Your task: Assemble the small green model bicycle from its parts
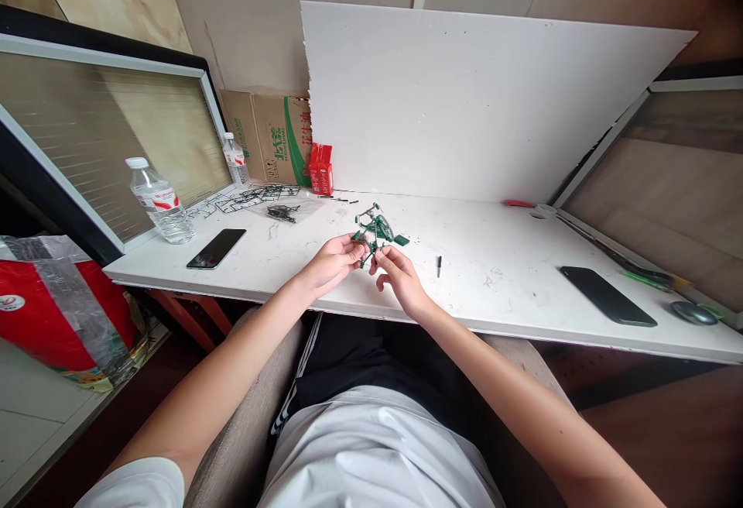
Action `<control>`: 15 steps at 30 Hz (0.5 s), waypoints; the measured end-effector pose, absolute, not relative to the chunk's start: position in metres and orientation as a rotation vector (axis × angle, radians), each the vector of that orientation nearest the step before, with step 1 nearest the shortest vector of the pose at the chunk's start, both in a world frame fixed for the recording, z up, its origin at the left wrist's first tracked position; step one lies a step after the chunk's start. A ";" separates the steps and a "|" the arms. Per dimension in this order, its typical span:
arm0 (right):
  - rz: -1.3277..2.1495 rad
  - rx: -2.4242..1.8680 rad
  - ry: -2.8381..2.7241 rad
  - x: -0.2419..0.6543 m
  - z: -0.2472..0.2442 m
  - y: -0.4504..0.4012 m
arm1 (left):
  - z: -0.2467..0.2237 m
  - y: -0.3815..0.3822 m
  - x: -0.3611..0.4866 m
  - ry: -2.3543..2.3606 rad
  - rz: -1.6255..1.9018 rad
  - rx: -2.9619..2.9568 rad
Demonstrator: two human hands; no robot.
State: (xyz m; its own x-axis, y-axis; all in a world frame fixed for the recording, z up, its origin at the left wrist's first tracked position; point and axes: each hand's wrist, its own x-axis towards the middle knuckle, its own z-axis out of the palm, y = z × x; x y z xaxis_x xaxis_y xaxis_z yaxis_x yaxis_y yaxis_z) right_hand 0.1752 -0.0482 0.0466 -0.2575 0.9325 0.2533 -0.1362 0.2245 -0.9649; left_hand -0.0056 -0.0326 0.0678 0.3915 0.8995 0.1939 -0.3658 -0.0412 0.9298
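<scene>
A small green model bicycle (378,226), with thin frame parts and a silvery wheel-like part, is held just above the table's front edge. My left hand (337,262) pinches its left side between thumb and fingers. On the right, my right hand (399,276) is closed on its lower part with thumb and forefinger. The fingers hide some of the frame. A small flat green piece (401,240) shows just right of the model. Further right, a short black screwdriver-like tool (439,266) lies on the white table (493,260).
Black and green part frames (249,198) and a clear bag of dark parts (284,212) lie at back left. Two water bottles (166,206), a phone (217,248), a red box (321,169) and a carton (272,140) stand or lie leftward. Another phone (607,295) and a mouse (693,313) lie right.
</scene>
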 end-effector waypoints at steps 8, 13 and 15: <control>1.328 -0.827 -1.430 0.177 0.047 -0.047 | 0.061 -0.029 -0.003 0.498 1.128 1.093; 1.380 -0.830 -1.416 0.178 0.048 -0.048 | 0.057 -0.027 -0.002 0.479 1.143 1.129; 1.405 -0.830 -1.418 0.179 0.048 -0.048 | 0.056 -0.027 -0.002 0.470 1.128 1.173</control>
